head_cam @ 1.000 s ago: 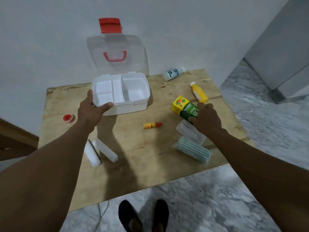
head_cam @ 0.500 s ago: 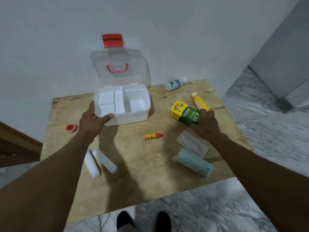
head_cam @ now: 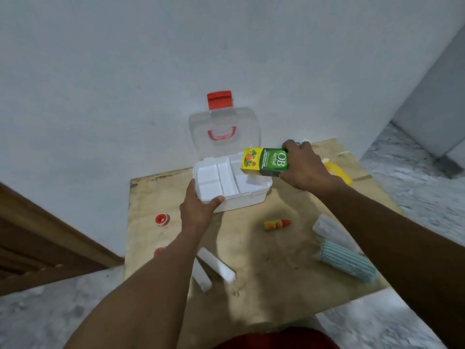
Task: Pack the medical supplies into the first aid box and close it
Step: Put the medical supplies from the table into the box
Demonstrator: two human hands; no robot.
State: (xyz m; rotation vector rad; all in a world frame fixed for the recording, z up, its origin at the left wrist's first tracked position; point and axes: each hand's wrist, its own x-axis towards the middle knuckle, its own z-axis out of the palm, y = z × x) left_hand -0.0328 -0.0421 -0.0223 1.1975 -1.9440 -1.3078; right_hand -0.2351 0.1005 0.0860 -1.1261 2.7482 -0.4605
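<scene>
Lifted off the surface (head_cam: pixel 264 253) since half a sec ago: green and yellow carton (head_cam: pixel 265 161), now up in the air over the right compartment of the first aid box (head_cam: pixel 241 197), tilted, not touching it afaict. Right hand (head_cam: pixel 305 168) wrapped around the carton's green end, fingers (head_cam: pixel 293 144) clenched on it top and bottom. Left hand (head_cam: pixel 198 206) same spot as before, gripping the box's near-left corner, thumb hooked over the rim. Clear lid (head_cam: pixel 224 133) w/ red handle standing open against the wall, red latch (head_cam: pixel 219 99) on top. Box compartments all bare white inside.

Rest lying loose on the surface: small orange tube w/ red cap (head_cam: pixel 276 224) in the middle, clear plastic case (head_cam: pixel 329 229) and striped blue roll (head_cam: pixel 346 263) at right, two white rolls (head_cam: pixel 216 267) near the left forearm, red tape spool (head_cam: pixel 161 219) at the left edge, yellow bottle (head_cam: pixel 338 172) mostly hidden behind the right hand.
</scene>
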